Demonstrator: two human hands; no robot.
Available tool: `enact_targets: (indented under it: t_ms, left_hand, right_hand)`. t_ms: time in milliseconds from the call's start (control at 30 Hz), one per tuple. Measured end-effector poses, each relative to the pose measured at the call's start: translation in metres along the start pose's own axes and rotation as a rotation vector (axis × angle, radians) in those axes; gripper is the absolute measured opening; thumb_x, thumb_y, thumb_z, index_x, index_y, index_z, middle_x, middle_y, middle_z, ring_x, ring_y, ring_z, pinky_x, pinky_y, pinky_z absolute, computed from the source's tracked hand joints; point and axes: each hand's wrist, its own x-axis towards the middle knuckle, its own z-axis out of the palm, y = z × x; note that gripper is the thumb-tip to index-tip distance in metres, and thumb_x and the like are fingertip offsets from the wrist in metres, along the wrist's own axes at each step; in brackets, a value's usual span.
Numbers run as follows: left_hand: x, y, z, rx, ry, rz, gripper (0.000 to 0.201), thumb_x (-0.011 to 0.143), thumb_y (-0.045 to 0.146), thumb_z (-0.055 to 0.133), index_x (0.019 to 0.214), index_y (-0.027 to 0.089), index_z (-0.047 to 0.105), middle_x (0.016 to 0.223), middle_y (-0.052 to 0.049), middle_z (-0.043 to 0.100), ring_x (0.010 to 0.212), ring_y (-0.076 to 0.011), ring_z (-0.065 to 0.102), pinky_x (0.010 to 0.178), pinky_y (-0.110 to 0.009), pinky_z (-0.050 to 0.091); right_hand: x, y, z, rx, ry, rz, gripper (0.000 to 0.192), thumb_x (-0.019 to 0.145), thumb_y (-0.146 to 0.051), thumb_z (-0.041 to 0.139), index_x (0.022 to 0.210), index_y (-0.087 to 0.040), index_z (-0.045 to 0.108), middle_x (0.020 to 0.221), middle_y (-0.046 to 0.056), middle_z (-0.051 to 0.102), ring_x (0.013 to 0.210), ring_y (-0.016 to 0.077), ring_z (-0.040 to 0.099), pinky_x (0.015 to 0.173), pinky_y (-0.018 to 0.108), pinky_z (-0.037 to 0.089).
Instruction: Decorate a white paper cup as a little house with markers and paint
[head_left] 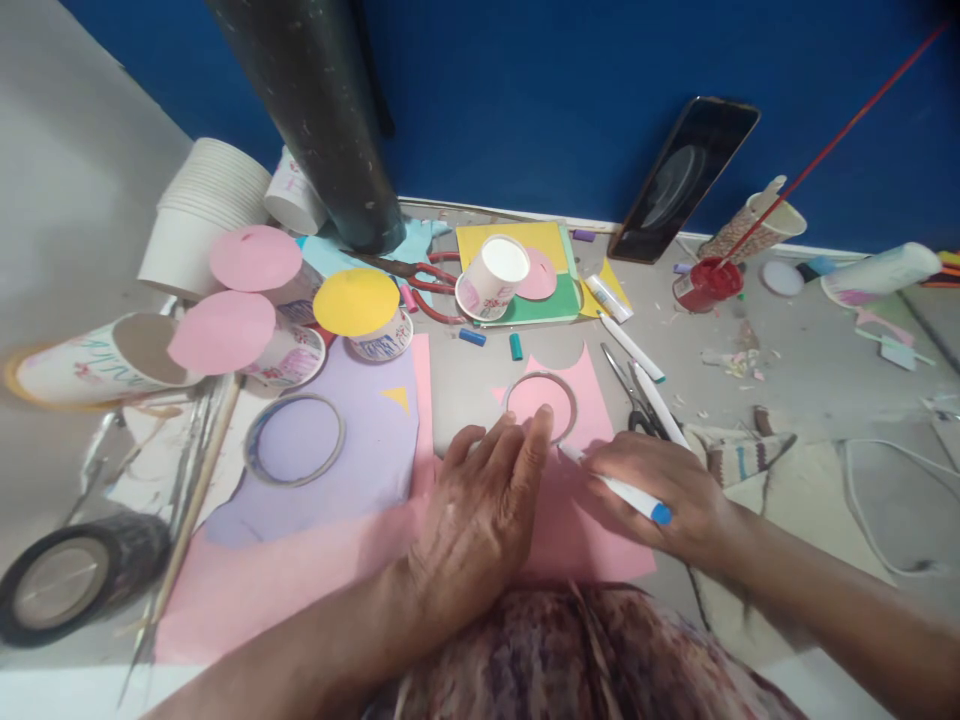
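Observation:
My left hand point(480, 510) lies flat on a pink paper sheet point(585, 530), its fingertips touching the near rim of a clear tape ring point(540, 380) that rests on the sheet. My right hand point(660, 490) grips a white marker with a blue end cap point(626, 492); the marker's tip points at the ring's right near edge. The pink sheet has rounded cut-outs along its far edge.
A purple sheet point(352, 470) with a second tape ring point(295, 440) lies to the left. Paper cups capped with pink and yellow discs point(356, 300), a stack of white cups point(202, 215), scissors point(634, 395), markers, a red paint pot point(705, 282), a phone point(686, 180) and black tape point(71, 585) surround it.

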Motion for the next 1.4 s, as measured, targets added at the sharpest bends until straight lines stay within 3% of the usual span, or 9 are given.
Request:
enact_targets:
  t_ms: [267, 467, 567, 733, 933, 1067, 1133, 1233, 1400]
  left_hand:
    - [-0.001, 0.000, 0.002, 0.008, 0.012, -0.004, 0.078, 0.094, -0.003, 0.047, 0.165, 0.001, 0.017, 0.132, -0.023, 0.074, 0.130, -0.0338, 0.068, 0.094, -0.048, 0.058]
    - [-0.002, -0.001, 0.002, -0.005, 0.038, 0.004, 0.077, 0.095, -0.003, 0.046, 0.166, 0.001, 0.016, 0.136, -0.023, 0.072, 0.129, -0.0330, 0.069, 0.094, -0.048, 0.058]
    - [-0.001, -0.001, -0.001, 0.008, -0.005, -0.006, 0.066, 0.095, -0.003, 0.044, 0.159, 0.000, 0.030, 0.132, -0.022, 0.073, 0.130, -0.0316, 0.068, 0.098, -0.049, 0.057]
    - [0.004, 0.002, -0.007, 0.078, -0.126, -0.014, 0.035, 0.096, 0.000, 0.047, 0.126, 0.010, 0.063, 0.115, -0.014, 0.074, 0.129, -0.0306, 0.067, 0.102, -0.048, 0.052]
    - [0.005, 0.001, -0.008, 0.178, -0.144, 0.048, 0.031, 0.096, 0.004, 0.054, 0.123, 0.011, 0.066, 0.112, -0.013, 0.070, 0.130, -0.0335, 0.062, 0.105, -0.053, 0.048]
    - [0.008, 0.005, -0.014, 0.275, -0.214, 0.009, 0.035, 0.094, 0.008, 0.060, 0.128, 0.015, 0.066, 0.102, -0.012, 0.069, 0.098, -0.0312, 0.066, 0.081, -0.048, 0.050]
    - [0.008, 0.009, -0.018, 0.313, -0.297, -0.013, 0.043, 0.092, 0.007, 0.062, 0.133, 0.016, 0.065, 0.088, -0.008, 0.067, 0.081, -0.0271, 0.064, 0.072, -0.042, 0.047]
    - [0.007, 0.017, -0.024, 0.360, -0.403, -0.039, 0.052, 0.091, 0.008, 0.063, 0.142, 0.014, 0.061, 0.078, -0.006, 0.067, 0.076, -0.0254, 0.065, 0.073, -0.041, 0.046]
    - [0.007, 0.028, -0.028, 0.378, -0.481, -0.050, 0.053, 0.096, 0.014, 0.062, 0.148, 0.008, 0.058, 0.074, -0.006, 0.067, 0.073, -0.0239, 0.068, 0.078, -0.042, 0.048]
  right_hand:
    - [0.008, -0.004, 0.007, -0.022, -0.023, -0.123, 0.007, 0.104, -0.015, 0.059, 0.106, -0.017, 0.064, 0.082, 0.007, 0.079, 0.073, 0.0195, 0.074, 0.068, 0.032, 0.061]
    - [0.013, -0.004, 0.011, 0.006, -0.062, -0.130, 0.020, 0.109, -0.020, 0.050, 0.105, -0.018, 0.069, 0.083, 0.008, 0.080, 0.069, 0.0180, 0.074, 0.065, 0.030, 0.060]
    - [0.015, -0.003, 0.001, 0.069, -0.040, -0.091, 0.010, 0.102, -0.017, 0.062, 0.109, -0.020, 0.070, 0.084, 0.007, 0.082, 0.073, 0.0197, 0.077, 0.070, 0.031, 0.063]
    - [0.016, 0.000, -0.024, 0.075, 0.028, 0.094, 0.018, 0.095, -0.013, 0.070, 0.104, -0.027, 0.074, 0.080, 0.001, 0.083, 0.066, 0.0184, 0.077, 0.065, 0.030, 0.061]
    - [0.017, 0.002, -0.035, 0.067, 0.057, 0.195, 0.014, 0.097, -0.016, 0.068, 0.096, -0.027, 0.075, 0.076, 0.001, 0.081, 0.059, 0.0183, 0.074, 0.061, 0.030, 0.058]
    - [0.022, 0.004, -0.034, 0.095, 0.051, 0.267, 0.012, 0.100, -0.024, 0.066, 0.094, -0.027, 0.076, 0.081, 0.003, 0.082, 0.066, 0.0199, 0.076, 0.064, 0.031, 0.060]
    - [0.027, 0.008, -0.032, 0.111, 0.023, 0.336, 0.012, 0.099, -0.027, 0.065, 0.095, -0.025, 0.077, 0.082, 0.002, 0.082, 0.067, 0.0188, 0.076, 0.064, 0.028, 0.059]
    - [0.043, 0.013, -0.027, 0.184, -0.063, 0.429, 0.017, 0.100, -0.030, 0.062, 0.091, -0.024, 0.075, 0.079, 0.001, 0.081, 0.063, 0.0164, 0.074, 0.060, 0.026, 0.054]
    - [0.089, 0.012, -0.013, 0.290, -0.314, 0.354, 0.026, 0.103, -0.038, 0.056, 0.086, -0.023, 0.069, 0.075, 0.000, 0.078, 0.066, 0.0164, 0.072, 0.066, 0.027, 0.048]
